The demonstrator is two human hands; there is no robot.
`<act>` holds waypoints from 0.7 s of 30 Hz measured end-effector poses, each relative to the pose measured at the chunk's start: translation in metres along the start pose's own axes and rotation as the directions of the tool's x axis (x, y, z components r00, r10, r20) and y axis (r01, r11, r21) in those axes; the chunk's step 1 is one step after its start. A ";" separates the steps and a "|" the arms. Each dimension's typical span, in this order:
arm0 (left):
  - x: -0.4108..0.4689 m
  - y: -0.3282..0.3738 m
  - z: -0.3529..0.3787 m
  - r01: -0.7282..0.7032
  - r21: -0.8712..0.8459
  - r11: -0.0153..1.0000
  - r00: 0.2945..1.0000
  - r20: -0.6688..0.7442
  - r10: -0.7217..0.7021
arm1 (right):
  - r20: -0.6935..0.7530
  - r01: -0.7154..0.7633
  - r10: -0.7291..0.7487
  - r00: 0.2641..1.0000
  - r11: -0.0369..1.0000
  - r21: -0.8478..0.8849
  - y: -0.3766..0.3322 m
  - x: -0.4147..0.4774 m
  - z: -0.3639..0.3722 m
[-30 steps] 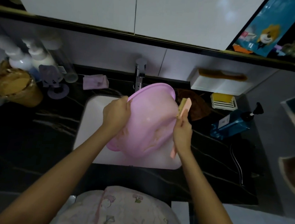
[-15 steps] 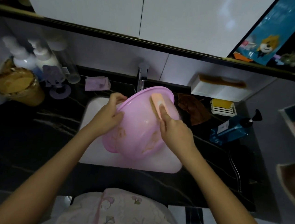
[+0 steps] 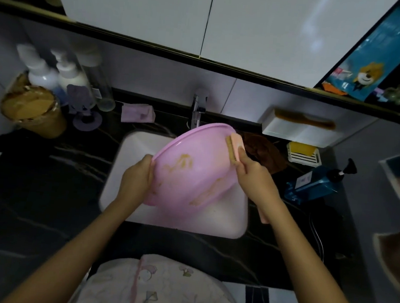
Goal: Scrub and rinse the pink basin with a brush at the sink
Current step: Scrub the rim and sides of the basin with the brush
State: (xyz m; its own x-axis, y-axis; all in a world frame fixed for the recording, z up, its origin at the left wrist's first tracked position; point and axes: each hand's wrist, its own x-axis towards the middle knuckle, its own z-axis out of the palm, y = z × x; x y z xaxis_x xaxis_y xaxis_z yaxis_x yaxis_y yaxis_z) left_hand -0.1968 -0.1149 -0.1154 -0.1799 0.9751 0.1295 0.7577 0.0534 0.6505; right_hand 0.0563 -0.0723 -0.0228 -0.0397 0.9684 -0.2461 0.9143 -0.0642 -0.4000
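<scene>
pink basin (image 3: 193, 165) tilted over sink (image 3: 131, 150) | left hand (image 3: 136, 177) grips near rim, fingers dim behind wall | right hand (image 3: 252, 175) wrapped round brush (image 3: 234, 146), handle mostly hidden

I count one pink basin (image 3: 193, 165), one brush (image 3: 234, 147), one sink (image 3: 130, 159) and one tap (image 3: 197, 110). Two hands of mine show: my left hand (image 3: 136, 177) and my right hand (image 3: 254, 178). On the counter I see two white pump bottles (image 3: 41, 72), one clear bottle (image 3: 98, 87), one blue pump bottle (image 3: 317, 183), one brown-topped tub (image 3: 33, 112), one purple elephant stand (image 3: 82, 104), one pink block (image 3: 137, 113), one brown cloth (image 3: 264, 152), and one soap dish (image 3: 302, 158) with one yellow bar (image 3: 301, 148). There is one comb (image 3: 303, 119) on one white box (image 3: 292, 133). Above are two cabinet doors (image 3: 134, 8).
</scene>
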 end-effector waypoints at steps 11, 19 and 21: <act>0.037 0.044 0.000 -0.144 -0.078 0.987 0.989 0.033 0.147 | -0.025 0.039 -0.042 0.999 0.994 -0.105 -0.005 -0.020 0.013; 0.046 0.055 0.005 -0.172 -0.074 0.982 0.981 0.084 0.178 | -0.007 0.152 -0.153 0.988 0.984 -0.090 -0.018 -0.029 0.023; 0.045 0.057 0.007 -0.185 -0.076 0.980 0.978 0.083 0.191 | -0.047 -0.065 0.064 0.997 0.998 -0.025 0.003 0.001 0.008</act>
State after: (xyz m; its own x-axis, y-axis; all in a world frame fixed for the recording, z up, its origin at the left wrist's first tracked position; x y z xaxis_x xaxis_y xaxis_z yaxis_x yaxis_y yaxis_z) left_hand -0.1574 -0.0662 -0.0776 0.0209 0.9818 0.1887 0.7277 -0.1443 0.6705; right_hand 0.0559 -0.0736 -0.0314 0.0375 0.9727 -0.2292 0.9246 -0.1208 -0.3614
